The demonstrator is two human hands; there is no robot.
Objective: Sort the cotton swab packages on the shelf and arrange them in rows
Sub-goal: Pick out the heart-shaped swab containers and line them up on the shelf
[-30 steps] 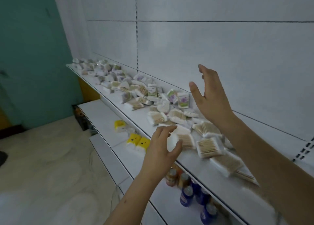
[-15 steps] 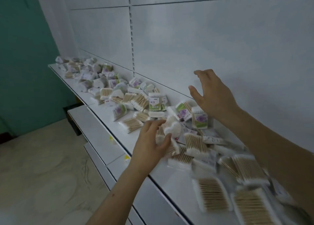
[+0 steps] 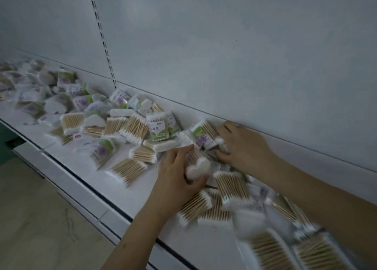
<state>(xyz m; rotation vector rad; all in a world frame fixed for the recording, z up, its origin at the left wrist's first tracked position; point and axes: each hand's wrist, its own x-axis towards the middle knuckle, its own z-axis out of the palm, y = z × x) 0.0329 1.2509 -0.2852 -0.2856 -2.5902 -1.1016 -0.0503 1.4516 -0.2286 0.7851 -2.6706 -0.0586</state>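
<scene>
My left hand (image 3: pixel 175 178) is curled around a heart-shaped white pack of cotton swabs (image 3: pixel 199 168), thumb under it and fingers over the top, just above the white shelf (image 3: pixel 98 180). My right hand (image 3: pixel 242 145) lies palm down farther back, close to the shelf's white back panel (image 3: pixel 224 55), its fingers bent over a swab packet with a green and purple flower label (image 3: pixel 204 135); the fingertips touch it, but I cannot tell whether they really grip it.

The rest of the cotton swab packages (image 3: pixel 114 125) lie in a loose, unsorted heap along the shelf, running off to the left, where they blur. Clear packets of wooden-stick swabs (image 3: pixel 130 168) lie flat near the shelf's front edge, and one labelled packet (image 3: pixel 158 128) stands upright in the middle of the pile. More wooden-stick packets (image 3: pixel 232 186) lie just beside and under my forearms, smeared by motion toward the lower right. A slotted upright strip (image 3: pixel 102 37) runs up the back panel. Below the shelf, pale floor (image 3: pixel 40 218) shows.
</scene>
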